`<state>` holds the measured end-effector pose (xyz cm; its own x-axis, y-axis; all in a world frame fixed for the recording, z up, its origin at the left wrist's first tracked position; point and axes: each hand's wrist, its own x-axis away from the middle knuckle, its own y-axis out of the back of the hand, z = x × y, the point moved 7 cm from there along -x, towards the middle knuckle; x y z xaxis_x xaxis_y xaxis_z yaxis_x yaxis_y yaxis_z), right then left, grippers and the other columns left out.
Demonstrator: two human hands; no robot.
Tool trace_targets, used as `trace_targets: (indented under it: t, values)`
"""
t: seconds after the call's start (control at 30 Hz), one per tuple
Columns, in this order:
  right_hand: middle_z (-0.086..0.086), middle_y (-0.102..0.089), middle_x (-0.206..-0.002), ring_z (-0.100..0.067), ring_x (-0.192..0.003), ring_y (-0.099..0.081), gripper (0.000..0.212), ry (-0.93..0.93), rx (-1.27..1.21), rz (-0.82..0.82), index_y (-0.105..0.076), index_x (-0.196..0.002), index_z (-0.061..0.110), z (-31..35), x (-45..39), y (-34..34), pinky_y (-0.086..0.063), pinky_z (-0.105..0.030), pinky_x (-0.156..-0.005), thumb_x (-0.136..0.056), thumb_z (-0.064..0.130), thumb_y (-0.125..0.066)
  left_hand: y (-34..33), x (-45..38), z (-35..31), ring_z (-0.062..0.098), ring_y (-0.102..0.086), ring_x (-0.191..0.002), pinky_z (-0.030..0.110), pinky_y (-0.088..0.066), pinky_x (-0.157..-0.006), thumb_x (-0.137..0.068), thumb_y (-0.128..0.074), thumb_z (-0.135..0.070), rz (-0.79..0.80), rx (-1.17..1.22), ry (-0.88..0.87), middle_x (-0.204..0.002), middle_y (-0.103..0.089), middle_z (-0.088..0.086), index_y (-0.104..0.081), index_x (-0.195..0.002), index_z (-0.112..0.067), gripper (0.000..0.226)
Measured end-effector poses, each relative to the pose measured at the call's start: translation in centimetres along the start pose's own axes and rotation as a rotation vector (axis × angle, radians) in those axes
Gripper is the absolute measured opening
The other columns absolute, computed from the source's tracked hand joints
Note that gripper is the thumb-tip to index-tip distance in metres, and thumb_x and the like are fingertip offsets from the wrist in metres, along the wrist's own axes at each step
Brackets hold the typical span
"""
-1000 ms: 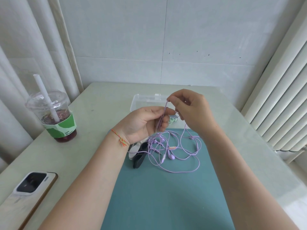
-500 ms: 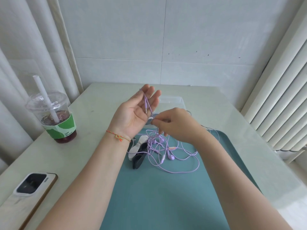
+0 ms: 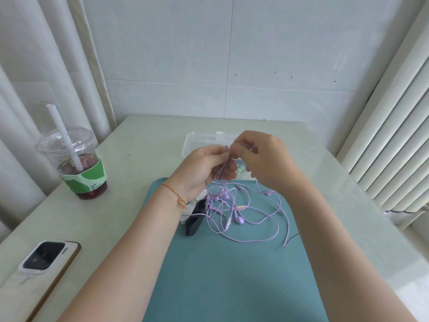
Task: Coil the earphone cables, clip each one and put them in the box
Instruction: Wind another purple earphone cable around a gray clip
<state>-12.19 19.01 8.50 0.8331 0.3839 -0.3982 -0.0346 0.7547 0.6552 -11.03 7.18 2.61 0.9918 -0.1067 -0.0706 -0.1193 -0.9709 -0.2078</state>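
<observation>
Here I see both hands raised just above the far edge of the teal mat (image 3: 232, 275). The left hand (image 3: 199, 170), palm turned inward, has its fingers curled round several strands of purple earphone cable (image 3: 250, 219). The right hand (image 3: 264, 159) meets it from the other side, thumb and fingertips pinching the same cable at the top of the bundle. The rest of the cable hangs down and sprawls in loose loops on the mat, with at least two earbuds among them; how many separate earphones there are, I cannot tell. One clear plastic box (image 3: 199, 142) sits just beyond the mat, partly hidden by the hands. Two clips, one black (image 3: 195, 221) and one white (image 3: 188, 210), lie at the mat's left edge. Well left of the mat stand one drink cup (image 3: 76, 163) with a straw and one phone (image 3: 39, 270).
</observation>
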Motion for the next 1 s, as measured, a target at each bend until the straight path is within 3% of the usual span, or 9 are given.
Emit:
trace_targets:
  t: [0.1,0.23,0.37,0.5,0.57,0.63,0.77,0.87,1.0]
  values:
    - [-0.014,-0.055,-0.065,-0.013,-0.051,-0.039,0.011,-0.036,-0.051,-0.049,-0.066,-0.084,0.016,-0.9,-0.3,0.5,-0.034,-0.020,-0.049,-0.090,0.024,-0.063,-0.4,0.1,0.3,0.012,-0.037,-0.043,0.022,-0.033,-0.046,-0.098,-0.036,-0.005,0.054,0.035,0.093,-0.056,-0.044,0.001,-0.057,-0.083,-0.005,0.026]
    - [0.001,-0.044,-0.054,-0.007,-0.044,-0.036,0.010,-0.061,-0.108,-0.068,-0.066,-0.084,0.018,-1.5,-0.5,0.2,-0.030,-0.014,-0.045,-0.089,0.026,-0.066,-1.2,0.6,0.7,0.009,-0.019,-0.043,0.022,-0.019,-0.043,-0.093,-0.034,-0.019,0.175,0.138,0.230,-0.053,-0.027,-0.004,-0.055,-0.070,-0.011,0.031]
    - [0.006,-0.038,-0.051,-0.007,-0.044,-0.033,0.014,-0.062,-0.131,-0.047,-0.068,-0.084,0.017,-1.8,-0.5,-1.0,-0.027,-0.016,-0.045,-0.093,0.023,-0.060,-1.7,0.5,0.2,0.007,-0.023,-0.041,0.022,-0.017,-0.044,-0.093,-0.038,-0.022,0.260,0.370,0.177,-0.052,-0.028,-0.005,-0.055,-0.069,-0.012,0.030]
    - [0.003,-0.040,-0.054,-0.010,-0.047,-0.032,0.020,-0.059,-0.018,0.081,-0.068,-0.090,0.012,-2.0,-0.4,-2.8,-0.027,-0.020,-0.046,-0.097,0.021,-0.052,-0.6,-0.1,-0.4,0.009,-0.030,-0.042,0.021,-0.026,-0.044,-0.090,-0.040,-0.019,0.170,0.588,0.127,-0.055,-0.033,-0.004,-0.057,-0.078,-0.008,0.024]
    - [0.005,-0.042,-0.054,-0.009,-0.046,-0.036,0.020,-0.075,0.014,0.080,-0.068,-0.088,0.013,-2.2,-0.4,-2.9,-0.029,-0.018,-0.047,-0.097,0.019,-0.052,0.0,-0.2,-0.2,0.009,-0.030,-0.043,0.021,-0.027,-0.044,-0.087,-0.042,-0.018,0.107,0.578,0.139,-0.056,-0.034,-0.003,-0.061,-0.078,-0.006,0.024]
    - [0.007,-0.043,-0.052,-0.006,-0.044,-0.039,0.019,-0.110,0.008,-0.025,-0.069,-0.086,0.018,-2.5,-0.5,-2.1,-0.030,-0.016,-0.047,-0.096,0.019,-0.052,0.6,-0.2,0.3,0.009,-0.030,-0.041,0.021,-0.026,-0.044,-0.088,-0.041,-0.017,0.050,0.507,0.181,-0.055,-0.035,-0.002,-0.061,-0.077,-0.006,0.026]
    - [0.006,-0.044,-0.053,-0.006,-0.044,-0.040,0.018,-0.122,-0.045,-0.218,-0.068,-0.089,0.014,-2.8,-0.5,-0.1,-0.028,-0.017,-0.045,-0.096,0.017,-0.051,0.2,0.0,1.3,0.008,-0.029,-0.039,0.020,-0.023,-0.042,-0.097,-0.037,-0.018,0.041,0.266,0.281,-0.052,-0.035,-0.004,-0.057,-0.078,-0.008,0.029]
    - [0.004,-0.043,-0.053,-0.008,-0.045,-0.038,0.018,-0.091,-0.055,-0.252,-0.067,-0.090,0.014,-2.3,-0.3,0.2,-0.029,-0.017,-0.045,-0.096,0.015,-0.051,-0.3,0.1,1.8,0.009,-0.028,-0.039,0.020,-0.022,-0.042,-0.099,-0.035,-0.021,0.043,0.170,0.313,-0.051,-0.034,-0.003,-0.057,-0.079,-0.007,0.033]
    - [0.004,-0.042,-0.052,-0.008,-0.045,-0.037,0.017,-0.037,-0.063,-0.271,-0.068,-0.091,0.015,-1.5,-0.3,0.4,-0.029,-0.017,-0.047,-0.096,0.016,-0.052,-0.5,0.1,2.0,0.010,-0.027,-0.040,0.021,-0.021,-0.043,-0.099,-0.033,-0.022,0.050,0.211,0.319,-0.052,-0.034,-0.003,-0.057,-0.080,-0.007,0.035]
